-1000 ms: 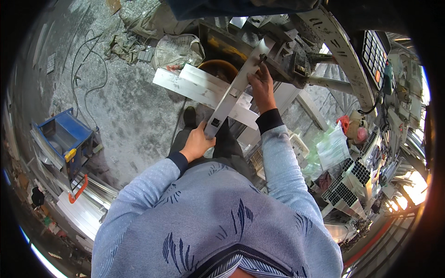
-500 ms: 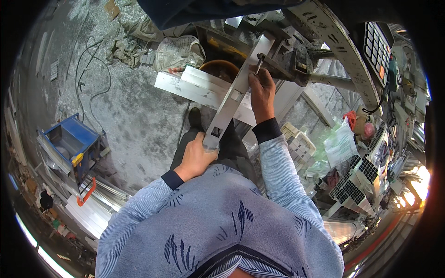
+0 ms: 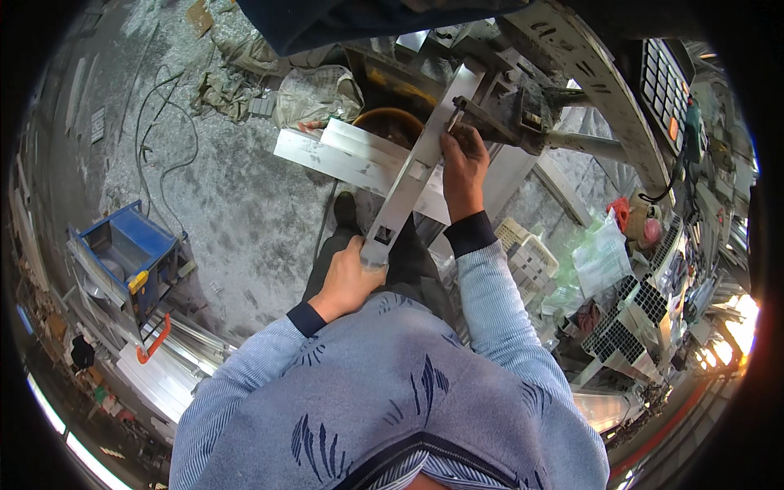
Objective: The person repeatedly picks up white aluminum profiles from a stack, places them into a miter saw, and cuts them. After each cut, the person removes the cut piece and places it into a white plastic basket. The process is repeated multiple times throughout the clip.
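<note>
A long silver aluminium profile point(image 3: 429, 151) with square cut-outs slants from my lap up to a dark machine point(image 3: 518, 122). My left hand point(image 3: 349, 279) is closed round its lower end, close to my body. Beside the upper part of the profile, my right hand point(image 3: 465, 163) pinches a short metal handle point(image 3: 454, 118) at the end of the machine's dark arm. The fingertips partly hide the handle's lower end. Flat silver bars point(image 3: 347, 161) lie crosswise beneath the profile.
A blue metal stand point(image 3: 135, 241) with a yellow part is on the left, near a black cable point(image 3: 167, 159) on the floor. On the right are a white plastic basket point(image 3: 527, 257), plastic sheeting point(image 3: 600, 253) and a keypad point(image 3: 663, 90). A pale sack point(image 3: 318, 96) lies ahead.
My right hand has moved slightly down toward me, and the handle in its fingers leans a little more. The left hand and the profile have barely moved.
</note>
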`<state>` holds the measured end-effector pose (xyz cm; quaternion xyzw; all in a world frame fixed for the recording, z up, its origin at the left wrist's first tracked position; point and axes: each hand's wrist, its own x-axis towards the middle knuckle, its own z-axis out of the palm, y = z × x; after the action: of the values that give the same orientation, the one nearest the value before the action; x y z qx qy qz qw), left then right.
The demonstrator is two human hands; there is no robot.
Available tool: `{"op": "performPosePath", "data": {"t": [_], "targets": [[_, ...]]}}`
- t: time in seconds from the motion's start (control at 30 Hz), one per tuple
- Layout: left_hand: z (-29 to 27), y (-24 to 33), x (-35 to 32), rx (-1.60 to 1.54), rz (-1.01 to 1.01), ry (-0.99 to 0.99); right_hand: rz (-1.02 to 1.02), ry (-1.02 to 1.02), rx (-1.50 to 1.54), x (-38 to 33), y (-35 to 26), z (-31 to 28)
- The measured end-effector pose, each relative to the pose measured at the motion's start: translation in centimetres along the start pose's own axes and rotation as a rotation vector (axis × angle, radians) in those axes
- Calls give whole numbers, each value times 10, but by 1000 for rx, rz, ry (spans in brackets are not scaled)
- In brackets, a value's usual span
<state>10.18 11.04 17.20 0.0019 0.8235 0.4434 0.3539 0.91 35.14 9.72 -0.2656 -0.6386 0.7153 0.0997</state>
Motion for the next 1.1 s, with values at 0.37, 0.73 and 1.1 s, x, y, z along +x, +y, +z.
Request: {"op": "performPosePath", "data": {"t": [0.37, 0.73, 1.1], "targets": [[-2, 17, -5, -8, -56, 20, -6, 40, 281, -8, 4, 1], [-1, 11, 26, 54, -7, 26, 141, 57, 461, -17, 8, 0], [23, 33, 114, -139, 232, 69, 207, 62, 269, -43, 29, -52]]}}
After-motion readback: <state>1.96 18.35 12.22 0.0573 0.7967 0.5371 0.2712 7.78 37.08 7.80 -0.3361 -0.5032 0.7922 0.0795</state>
